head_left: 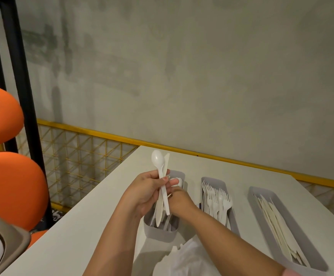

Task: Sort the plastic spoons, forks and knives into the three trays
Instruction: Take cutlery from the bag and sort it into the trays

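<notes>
I'm gripping a white spoon [157, 159] and a knife [159, 213] in my left hand [144, 193] over the leftmost tray [159, 234]. My right hand [180, 201] is just beside them, and honestly I can't tell its grip.

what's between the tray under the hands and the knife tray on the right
In the head view, the fork tray lies between them, full of white forks, with a strip of white table on each side.

Two bare forearms run up from the bottom edge to the left hand [142, 193] and the right hand [179, 203], a short plain nail shows on the left thumb, and a pink sleeve [291, 272] edges the right arm.
</notes>
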